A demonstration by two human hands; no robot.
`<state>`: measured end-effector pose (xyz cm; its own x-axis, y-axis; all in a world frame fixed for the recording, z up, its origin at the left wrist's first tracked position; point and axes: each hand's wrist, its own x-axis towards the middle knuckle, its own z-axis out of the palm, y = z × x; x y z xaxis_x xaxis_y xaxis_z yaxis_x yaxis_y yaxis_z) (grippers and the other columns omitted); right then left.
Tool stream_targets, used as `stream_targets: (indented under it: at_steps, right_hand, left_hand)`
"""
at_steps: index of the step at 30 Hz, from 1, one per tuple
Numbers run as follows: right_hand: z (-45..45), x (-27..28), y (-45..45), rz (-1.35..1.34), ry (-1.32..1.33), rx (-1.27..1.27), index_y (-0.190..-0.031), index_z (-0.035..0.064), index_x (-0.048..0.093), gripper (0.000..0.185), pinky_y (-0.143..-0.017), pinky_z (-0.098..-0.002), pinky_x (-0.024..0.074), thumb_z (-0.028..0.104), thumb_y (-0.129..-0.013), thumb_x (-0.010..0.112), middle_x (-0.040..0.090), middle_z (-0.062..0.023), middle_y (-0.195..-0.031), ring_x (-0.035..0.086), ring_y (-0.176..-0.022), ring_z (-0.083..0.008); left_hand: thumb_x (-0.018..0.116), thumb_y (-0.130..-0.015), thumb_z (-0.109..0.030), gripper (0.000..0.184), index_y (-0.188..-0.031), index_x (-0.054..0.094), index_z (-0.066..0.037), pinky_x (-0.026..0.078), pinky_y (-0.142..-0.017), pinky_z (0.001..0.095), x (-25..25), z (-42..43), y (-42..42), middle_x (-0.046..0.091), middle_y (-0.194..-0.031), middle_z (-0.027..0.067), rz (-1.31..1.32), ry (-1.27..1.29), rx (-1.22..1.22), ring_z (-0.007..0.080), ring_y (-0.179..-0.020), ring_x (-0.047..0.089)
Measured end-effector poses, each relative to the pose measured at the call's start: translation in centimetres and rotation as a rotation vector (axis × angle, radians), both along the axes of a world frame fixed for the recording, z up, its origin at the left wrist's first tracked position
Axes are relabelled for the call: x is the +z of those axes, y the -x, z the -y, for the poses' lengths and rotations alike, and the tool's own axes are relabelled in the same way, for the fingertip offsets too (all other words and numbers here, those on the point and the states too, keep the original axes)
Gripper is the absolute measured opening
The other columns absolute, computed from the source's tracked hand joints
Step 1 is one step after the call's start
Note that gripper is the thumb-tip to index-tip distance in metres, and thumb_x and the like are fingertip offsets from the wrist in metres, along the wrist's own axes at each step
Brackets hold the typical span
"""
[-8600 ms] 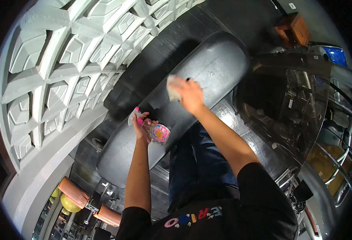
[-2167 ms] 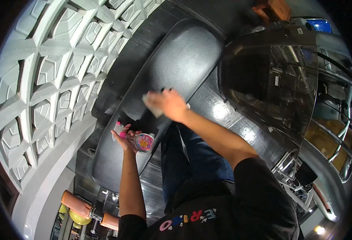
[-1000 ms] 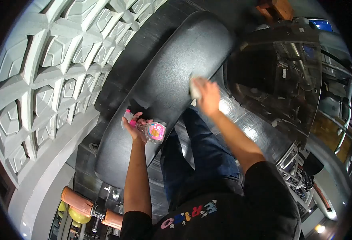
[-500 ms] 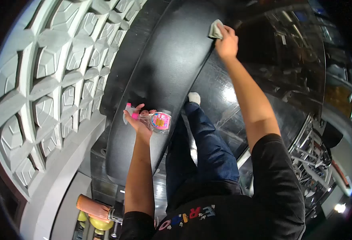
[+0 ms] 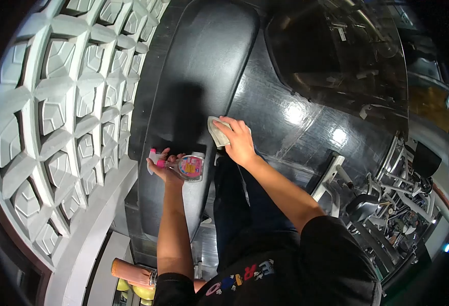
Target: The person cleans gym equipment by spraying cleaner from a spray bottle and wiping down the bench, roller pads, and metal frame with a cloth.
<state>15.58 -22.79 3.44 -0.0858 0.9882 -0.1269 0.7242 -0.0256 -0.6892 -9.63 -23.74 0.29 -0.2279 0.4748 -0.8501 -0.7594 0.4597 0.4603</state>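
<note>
A long black padded bench [image 5: 209, 56] stretches away in front of me. My left hand [image 5: 165, 166] is wrapped round the neck of a clear spray bottle [image 5: 191, 167], which has a pink and white trigger head and a colourful label. The bottle lies sideways over the near part of the bench. My right hand [image 5: 238, 142] presses a folded pale cloth [image 5: 218, 131] against the bench's right edge, with the fingers spread over the cloth.
On the left rises a white lattice block wall [image 5: 66, 107] with a ledge below. Dark flooring [image 5: 280, 117] shows right of the bench. Metal gym equipment [image 5: 382, 209] stands at the right, a dark glossy panel [image 5: 331, 61] at the upper right. An orange-brown roller [image 5: 127, 270] sits lower left.
My right hand has drawn the cloth from the far part of the bench's right edge back toward me. My left hand with the spray bottle has shifted slightly left and down in view.
</note>
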Motion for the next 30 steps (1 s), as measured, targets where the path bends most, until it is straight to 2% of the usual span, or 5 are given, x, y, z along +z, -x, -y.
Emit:
stream_targets:
  at_steps: [13, 16, 19, 28, 30]
  right_hand:
    - [-2.4, -1.3, -2.8, -0.382, -0.023, -0.095, -0.130, 0.0076, 0.055, 0.070, -0.109, -0.0433, 0.0374, -0.017, -0.065, 0.048, 0.054, -0.0155, -0.132, 0.044, -0.132, -0.0374]
    - [-2.9, -2.0, -4.1, -0.729, 0.174, -0.485, -0.124, 0.0018, 0.057, 0.042, -0.096, -0.0365, 0.0484, -0.007, -0.084, 0.047, 0.066, -0.0128, -0.111, 0.063, -0.108, -0.0269]
    - [-4.4, 0.4, -6.3, -1.262, 0.598, -0.813, -0.114, -0.0025, 0.057, 0.028, -0.074, -0.0376, 0.0556, 0.016, -0.094, 0.051, 0.066, -0.0137, -0.098, 0.067, -0.086, -0.0231]
    - [0.8, 0.5, -7.7, -1.148, 0.746, -0.901, -0.114, 0.0005, 0.054, 0.029, -0.064, -0.0372, 0.0542, 0.019, -0.092, 0.054, 0.063, -0.0113, -0.089, 0.065, -0.071, -0.0227]
    - [2.7, 0.4, -7.6, -1.148, 0.777, -0.892, -0.113, 0.0014, 0.055, 0.028, -0.062, -0.0352, 0.0538, 0.019, -0.092, 0.055, 0.063, -0.0102, -0.087, 0.064, -0.069, -0.0212]
  left_hand:
    - [0.039, -0.081, -0.081, 0.080, -0.092, 0.061, -0.005, 0.050, -0.075, 0.0453, 0.8, -0.5, -0.7, 0.042, -0.055, 0.0041, -0.071, 0.066, 0.026, 0.0275, -0.062, 0.051]
    - [0.039, -0.082, -0.081, 0.079, -0.092, 0.061, -0.005, 0.050, -0.075, 0.0453, 0.6, -0.3, -0.6, 0.042, -0.056, 0.0041, -0.071, 0.059, 0.023, 0.0276, -0.063, 0.050]
    - [0.039, -0.082, -0.080, 0.079, -0.092, 0.061, -0.005, 0.050, -0.077, 0.0455, 0.5, -0.2, -0.4, 0.042, -0.057, 0.0042, -0.041, 0.020, 0.017, 0.0272, -0.064, 0.050]
    - [0.048, -0.085, -0.074, 0.069, -0.100, 0.061, -0.007, 0.049, -0.080, 0.0448, 2.1, 0.6, -1.5, 0.047, -0.061, 0.0027, 0.029, -0.087, 0.029, 0.0255, -0.067, 0.054]
    - [0.050, -0.091, -0.064, 0.059, -0.106, 0.059, -0.007, 0.050, -0.074, 0.0380, 2.8, 1.5, -2.0, 0.053, -0.066, 0.0023, -0.045, -0.099, -0.320, 0.0194, -0.069, 0.057]
